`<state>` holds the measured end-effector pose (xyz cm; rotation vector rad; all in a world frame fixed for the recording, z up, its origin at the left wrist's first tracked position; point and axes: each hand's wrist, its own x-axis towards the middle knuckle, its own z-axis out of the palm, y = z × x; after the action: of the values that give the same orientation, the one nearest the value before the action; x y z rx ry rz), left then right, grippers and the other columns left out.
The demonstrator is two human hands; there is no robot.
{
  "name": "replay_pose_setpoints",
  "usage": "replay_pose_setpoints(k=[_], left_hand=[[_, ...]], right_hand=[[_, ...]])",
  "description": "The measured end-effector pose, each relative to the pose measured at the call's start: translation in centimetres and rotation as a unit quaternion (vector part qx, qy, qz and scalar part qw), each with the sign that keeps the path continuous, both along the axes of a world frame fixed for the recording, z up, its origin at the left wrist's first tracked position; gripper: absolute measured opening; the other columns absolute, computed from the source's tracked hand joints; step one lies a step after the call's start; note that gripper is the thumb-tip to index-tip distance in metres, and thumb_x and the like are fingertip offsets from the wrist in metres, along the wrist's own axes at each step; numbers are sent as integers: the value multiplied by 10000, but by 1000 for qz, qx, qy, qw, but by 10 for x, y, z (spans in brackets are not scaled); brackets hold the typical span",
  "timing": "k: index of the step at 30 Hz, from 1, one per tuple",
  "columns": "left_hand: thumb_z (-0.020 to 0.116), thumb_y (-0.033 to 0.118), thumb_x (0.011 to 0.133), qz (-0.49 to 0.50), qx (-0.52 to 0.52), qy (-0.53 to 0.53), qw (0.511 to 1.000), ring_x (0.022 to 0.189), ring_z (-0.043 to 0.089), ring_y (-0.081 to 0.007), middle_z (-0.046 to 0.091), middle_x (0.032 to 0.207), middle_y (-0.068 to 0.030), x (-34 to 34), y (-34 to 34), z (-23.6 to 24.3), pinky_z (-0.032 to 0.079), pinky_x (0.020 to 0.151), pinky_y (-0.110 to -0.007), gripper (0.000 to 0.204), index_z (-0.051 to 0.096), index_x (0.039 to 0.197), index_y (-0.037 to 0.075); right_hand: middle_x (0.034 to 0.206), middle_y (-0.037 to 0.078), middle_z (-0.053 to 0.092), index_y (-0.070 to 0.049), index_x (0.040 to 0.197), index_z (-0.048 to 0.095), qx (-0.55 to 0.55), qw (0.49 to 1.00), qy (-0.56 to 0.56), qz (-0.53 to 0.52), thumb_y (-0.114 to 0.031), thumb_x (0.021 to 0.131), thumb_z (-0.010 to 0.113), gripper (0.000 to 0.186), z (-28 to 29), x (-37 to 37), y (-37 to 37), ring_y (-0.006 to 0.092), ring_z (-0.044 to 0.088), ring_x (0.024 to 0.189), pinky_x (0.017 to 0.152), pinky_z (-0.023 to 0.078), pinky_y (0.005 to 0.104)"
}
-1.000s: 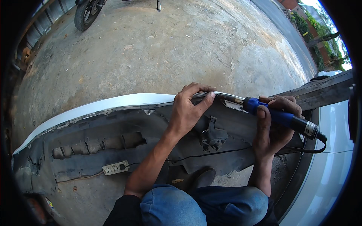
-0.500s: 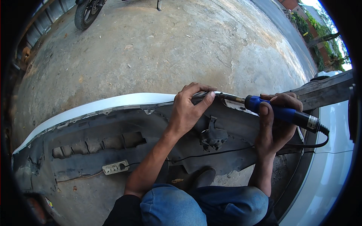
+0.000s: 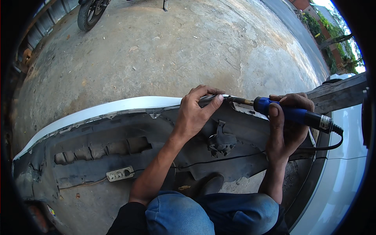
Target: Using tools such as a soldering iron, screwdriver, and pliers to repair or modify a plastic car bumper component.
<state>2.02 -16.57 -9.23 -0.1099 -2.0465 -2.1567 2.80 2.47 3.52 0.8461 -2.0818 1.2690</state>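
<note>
A white car bumper [image 3: 117,105] lies on the concrete with its dark grey inner side [image 3: 94,137] facing me. My left hand [image 3: 196,111] grips the bumper's upper edge near the middle, fingers curled over the rim. My right hand [image 3: 288,129] holds a soldering iron with a blue handle [image 3: 290,114]; its metal tip [image 3: 235,100] points left and meets the bumper edge right beside my left fingertips. The iron's black cord [image 3: 333,141] loops down from the handle's right end.
A white power strip [image 3: 120,173] lies on the ground by the bumper, a thin black cable running from it. A wooden beam [image 3: 337,92] crosses at the right above a white car panel [image 3: 344,172]. A motorcycle wheel [image 3: 91,13] stands far off. My blue-trousered knees [image 3: 211,213] sit below.
My right hand has drawn the soldering iron slightly to the right along the bumper edge. The left hand stays clamped on the rim.
</note>
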Motion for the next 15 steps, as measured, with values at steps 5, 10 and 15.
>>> replay_pose_setpoints(k=[5,10,15], left_hand=[[735,307,1039,-4,2,0,1000,1065,693,-151,766,1086,-79,0,-1,0,517,989,-310,330,782,1185,14],[734,308,1039,-5,8,1,1000,1059,688,-147,765,1074,-79,-1,-1,-1,515,982,-308,333,781,1183,11],[740,317,1036,-7,12,-4,1000,1055,687,-145,765,1067,-78,-1,-1,-1,517,976,-306,342,780,1181,10]], right_hand=[[1079,127,595,14,1234,556,8,1000,2,3,73,916,786,396,2,2,-2,238,672,992,927,622,408],[1079,125,594,15,1226,562,8,1000,6,6,70,914,789,390,1,1,-2,237,675,990,932,622,409],[1074,124,592,12,1214,569,12,1000,-7,2,61,915,793,377,2,3,-3,239,682,989,945,620,408]])
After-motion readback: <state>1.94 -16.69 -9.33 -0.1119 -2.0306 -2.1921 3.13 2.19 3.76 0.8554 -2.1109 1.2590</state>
